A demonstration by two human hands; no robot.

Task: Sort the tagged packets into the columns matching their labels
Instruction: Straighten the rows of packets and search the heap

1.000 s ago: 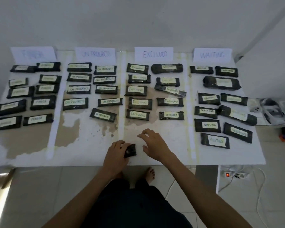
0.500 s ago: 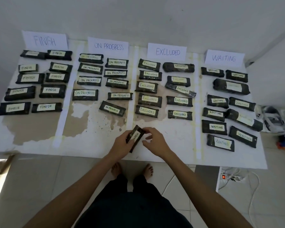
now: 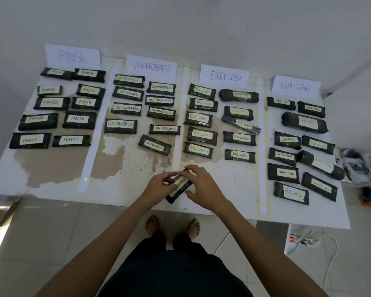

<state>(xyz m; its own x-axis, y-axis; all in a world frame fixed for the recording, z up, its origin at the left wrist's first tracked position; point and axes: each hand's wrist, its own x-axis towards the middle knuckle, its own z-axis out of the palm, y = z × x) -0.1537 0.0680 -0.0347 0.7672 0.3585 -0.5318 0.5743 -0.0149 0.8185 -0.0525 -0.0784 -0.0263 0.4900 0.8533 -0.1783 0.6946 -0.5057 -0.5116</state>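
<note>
1. Head view: the left hand (image 3: 159,185) and right hand (image 3: 204,187) both pinch the ON PROGRESS packet (image 3: 178,186) above the bench (image 3: 234,189) near its front edge.
2. The packet looks light, fairly stiff and film-wrapped, so probably slick; hold it by the long edges.

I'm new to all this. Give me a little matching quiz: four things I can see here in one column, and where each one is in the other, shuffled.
Things:
1. FINISH sign
2. WAITING sign
3. held packet
4. power strip

Places:
a. on the floor
b. pinched by left hand and right hand
c. heads the leftmost column
d. heads the rightmost column

Pairs: 1-c, 2-d, 3-b, 4-a
</note>
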